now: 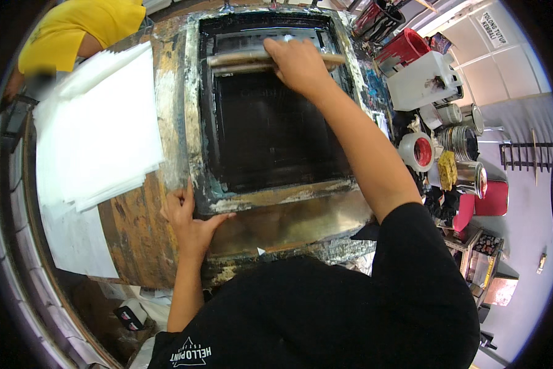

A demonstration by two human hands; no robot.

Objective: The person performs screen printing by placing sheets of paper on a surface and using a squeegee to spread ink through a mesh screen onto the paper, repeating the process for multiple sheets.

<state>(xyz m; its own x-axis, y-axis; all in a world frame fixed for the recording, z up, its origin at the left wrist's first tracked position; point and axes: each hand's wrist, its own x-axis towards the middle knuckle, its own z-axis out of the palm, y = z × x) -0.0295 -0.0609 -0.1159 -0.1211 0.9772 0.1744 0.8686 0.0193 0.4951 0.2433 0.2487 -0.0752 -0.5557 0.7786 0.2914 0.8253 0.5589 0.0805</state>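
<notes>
A screen printing frame (276,198) lies on the worktable, its mesh (270,132) covered in black ink. Near the far end of the mesh, my right hand (294,63) is closed over the wooden handle of a squeegee (239,59), which lies crosswise. My right arm reaches over the frame's right side. At the near left corner, my left hand (190,218) grips the frame, its thumb along the near edge and its fingers bent at the left side. A bare metallic strip (289,224) shows between the frame and my body.
Left of the frame sits a stack of white sheets (98,129) on the stained wooden table (135,227). A person in yellow (79,31) is at the far left. Along the right stand a white jerrycan (421,80), a red bucket (405,46), tape rolls (416,152) and several cans (471,178).
</notes>
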